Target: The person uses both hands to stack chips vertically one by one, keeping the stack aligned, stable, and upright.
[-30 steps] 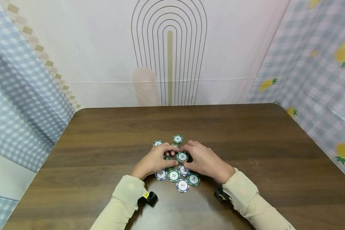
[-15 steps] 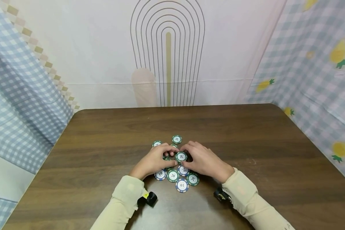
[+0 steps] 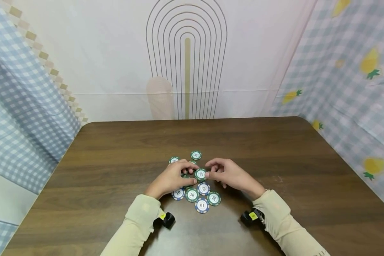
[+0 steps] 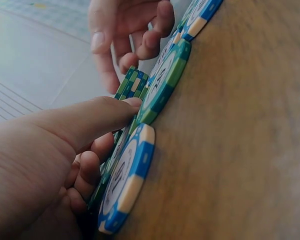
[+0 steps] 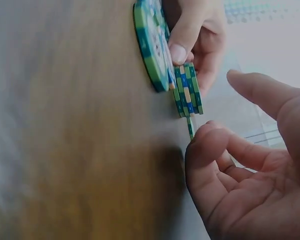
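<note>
A short stack of poker chips (image 3: 200,174), mostly green with a blue one between, stands on the wooden table (image 3: 115,170). My left hand (image 3: 172,177) holds it from the left, thumb on the near side and fingers curled on the far side. In the right wrist view the left thumb (image 5: 179,52) lies against the stacked chips (image 5: 188,90). My right hand (image 3: 235,176) is just right of the stack, its thumb tip overlapping the top chip in the head view. The right wrist view shows that hand spread apart from the stack, nothing between thumb and fingers.
Loose green and blue chips lie flat around the stack: a blue chip (image 3: 202,205) and a green chip (image 3: 214,198) nearer me, another green chip (image 3: 196,155) farther back. A white patterned cloth (image 3: 115,64) hangs behind the table, with checked cloths at both sides.
My right hand has let go of the stack and drawn back to the right, its fingers coming apart from the chips. The left hand stays in place at the stack.
</note>
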Tool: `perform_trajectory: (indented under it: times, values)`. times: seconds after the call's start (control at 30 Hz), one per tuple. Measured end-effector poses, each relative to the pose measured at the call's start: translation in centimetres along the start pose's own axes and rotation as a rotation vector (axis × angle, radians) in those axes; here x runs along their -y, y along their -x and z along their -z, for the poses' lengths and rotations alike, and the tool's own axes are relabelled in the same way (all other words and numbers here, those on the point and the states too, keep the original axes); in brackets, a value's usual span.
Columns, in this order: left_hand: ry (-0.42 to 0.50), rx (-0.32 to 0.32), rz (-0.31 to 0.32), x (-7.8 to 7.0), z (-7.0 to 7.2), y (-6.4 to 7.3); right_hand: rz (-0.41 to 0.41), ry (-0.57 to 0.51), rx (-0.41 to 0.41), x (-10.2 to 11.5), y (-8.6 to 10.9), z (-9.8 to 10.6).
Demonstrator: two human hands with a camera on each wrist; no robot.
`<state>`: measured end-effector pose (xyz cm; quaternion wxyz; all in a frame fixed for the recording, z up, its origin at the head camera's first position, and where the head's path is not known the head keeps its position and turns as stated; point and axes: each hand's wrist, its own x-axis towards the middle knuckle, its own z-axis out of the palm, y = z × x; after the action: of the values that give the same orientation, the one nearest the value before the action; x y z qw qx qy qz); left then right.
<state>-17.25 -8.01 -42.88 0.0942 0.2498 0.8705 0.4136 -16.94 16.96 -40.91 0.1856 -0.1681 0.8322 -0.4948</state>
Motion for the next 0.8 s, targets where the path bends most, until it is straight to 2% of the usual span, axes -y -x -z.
perform_trajectory:
  times: [0.13, 0.27, 0.53, 0.8]
  values:
    - [0.012, 0.000, 0.005, 0.0, 0.0, 0.0, -0.033, -0.064, 0.008, -0.4, 0.5, 0.1]
    - [0.017, 0.002, 0.006, 0.0, 0.0, -0.1, -0.026, -0.048, 0.009, -0.3, 1.7, 0.3]
    - [0.010, 0.011, 0.011, 0.0, 0.3, -0.3, 0.021, 0.072, -0.008, 0.4, 4.9, 0.1]
    - [0.014, 0.009, 0.005, 0.0, 0.1, 0.0, 0.032, 0.161, -0.045, 0.3, 6.4, -1.2]
